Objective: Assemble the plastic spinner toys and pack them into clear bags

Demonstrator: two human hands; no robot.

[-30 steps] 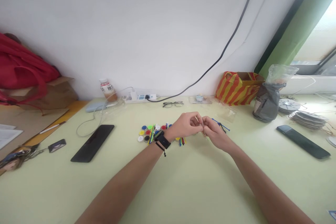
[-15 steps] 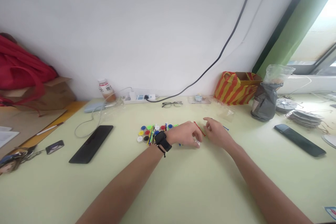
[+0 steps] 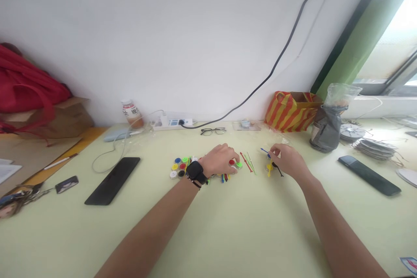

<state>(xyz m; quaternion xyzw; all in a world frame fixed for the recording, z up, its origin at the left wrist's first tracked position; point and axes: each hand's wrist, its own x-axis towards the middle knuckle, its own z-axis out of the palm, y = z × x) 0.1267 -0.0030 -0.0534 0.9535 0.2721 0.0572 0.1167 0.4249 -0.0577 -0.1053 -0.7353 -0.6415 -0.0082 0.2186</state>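
Left hand (image 3: 221,159) half-spread, at red disc (image 3: 231,162), right hand (image 3: 288,160) curled, by blue pointer (image 3: 264,150)

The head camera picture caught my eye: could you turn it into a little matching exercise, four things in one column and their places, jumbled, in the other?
Things
1. black watch
2. red stick
3. eyeglasses
4. striped bag

Places
A. just to the right of the power strip
B. next to the gray bag
C. at the wrist of the left hand
D. on the tabletop, between the left hand and the right hand

Right pairs: 1-C, 2-D, 3-A, 4-B
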